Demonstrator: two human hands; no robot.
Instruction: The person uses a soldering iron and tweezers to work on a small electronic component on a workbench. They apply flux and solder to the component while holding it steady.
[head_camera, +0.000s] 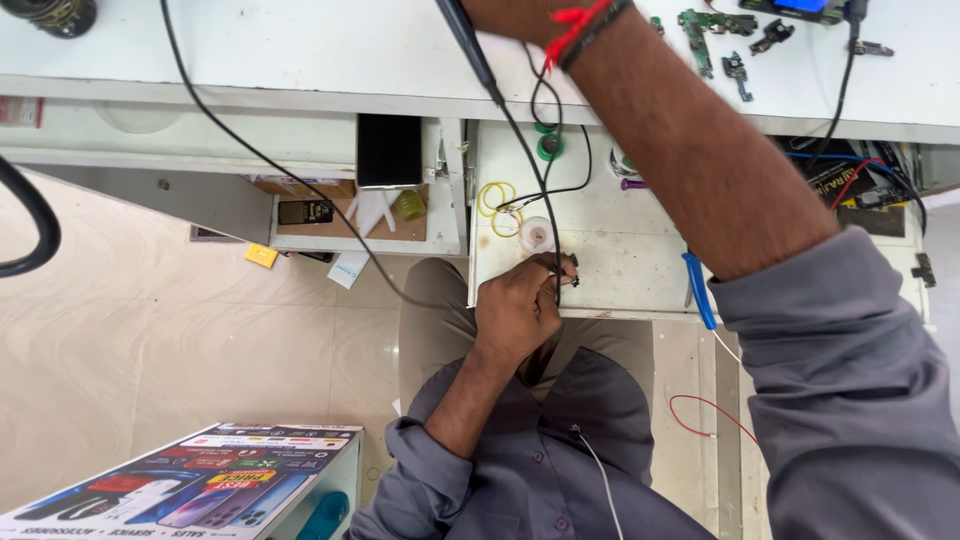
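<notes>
Black wire is being pinched by the left hand at centre frame, while the right hand's grip cannot be told.

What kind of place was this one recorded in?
Most likely a small phone repair bench. Loose green circuit boards lie on the white worktop, a dark phone rests on a shelf below, and the left hand pinches a small part over an open drawer strewn with wires.

Left hand pinches a small part — right forearm reaches over.
</notes>
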